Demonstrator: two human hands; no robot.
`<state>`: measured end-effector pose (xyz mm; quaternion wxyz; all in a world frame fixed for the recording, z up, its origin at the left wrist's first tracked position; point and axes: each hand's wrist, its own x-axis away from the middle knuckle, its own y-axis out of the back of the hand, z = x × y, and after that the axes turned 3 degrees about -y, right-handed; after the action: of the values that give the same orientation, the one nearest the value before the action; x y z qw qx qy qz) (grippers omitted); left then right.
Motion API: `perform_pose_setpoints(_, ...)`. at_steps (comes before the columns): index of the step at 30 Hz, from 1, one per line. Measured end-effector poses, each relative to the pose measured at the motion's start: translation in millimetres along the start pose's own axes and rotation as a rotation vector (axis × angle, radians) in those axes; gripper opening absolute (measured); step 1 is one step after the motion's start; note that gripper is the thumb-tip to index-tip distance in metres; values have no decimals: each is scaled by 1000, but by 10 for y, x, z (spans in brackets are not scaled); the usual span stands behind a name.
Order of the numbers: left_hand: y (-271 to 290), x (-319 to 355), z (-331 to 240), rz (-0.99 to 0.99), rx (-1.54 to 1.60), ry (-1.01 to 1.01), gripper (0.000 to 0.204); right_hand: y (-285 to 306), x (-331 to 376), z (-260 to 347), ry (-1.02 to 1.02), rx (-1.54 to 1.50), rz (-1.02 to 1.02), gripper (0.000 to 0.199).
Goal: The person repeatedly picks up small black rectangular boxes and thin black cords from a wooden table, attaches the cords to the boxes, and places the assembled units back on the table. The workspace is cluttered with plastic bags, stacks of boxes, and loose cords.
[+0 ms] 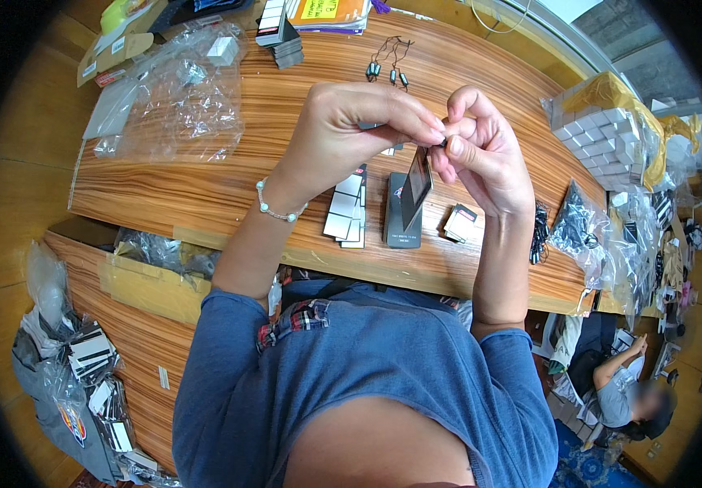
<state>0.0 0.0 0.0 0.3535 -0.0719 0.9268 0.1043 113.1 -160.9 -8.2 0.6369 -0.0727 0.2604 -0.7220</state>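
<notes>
My left hand point(375, 114) and my right hand point(485, 159) meet above the table with fingertips pinched together. Between them is a small black piece, mostly hidden, perhaps a cord end. A dark card-like tag point(418, 191) hangs edge-on from my right fingers. Under it lies a dark printed tag point(404, 236), flat on the table. White-and-black label cards point(345, 205) overlap to its left. A small pile of white labels point(459, 224) sits to its right, below my right hand. Beyond my hands lie black cords with small toggles point(387, 73).
A bundle of black cords point(540, 234) and plastic bags point(583, 224) lie at the right edge. Wrapped white boxes point(603, 130) stand far right. A clear plastic bag point(180, 98) and stacked dark tags point(287, 53) lie far left. Another person point(623, 390) is at lower right.
</notes>
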Motion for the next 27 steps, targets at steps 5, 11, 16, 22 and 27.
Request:
perform_pose_setpoints(5, -7, -76, 95, 2, -9, -138, 16, -24, -38, -83, 109, 56, -144, 20)
perform_pose_setpoints(11, 54, -275, 151, -103, -386, -214, 18, -127, -194, -20, 78, 244, -305, 22)
perform_pose_setpoints(16, 45, -301, 352, -154, -367, -132, 35, 199, -322, -11, 122, 250, -366, 19)
perform_pose_setpoints(22, -326, 158, 746, -61, 276, 357, 55, 404, -467, -231, 276, -236, -407, 16)
perform_pose_setpoints(27, -421, 220, 907, -199, 464, 407, 54, 477, -572, -323, 274, -274, -463, 17)
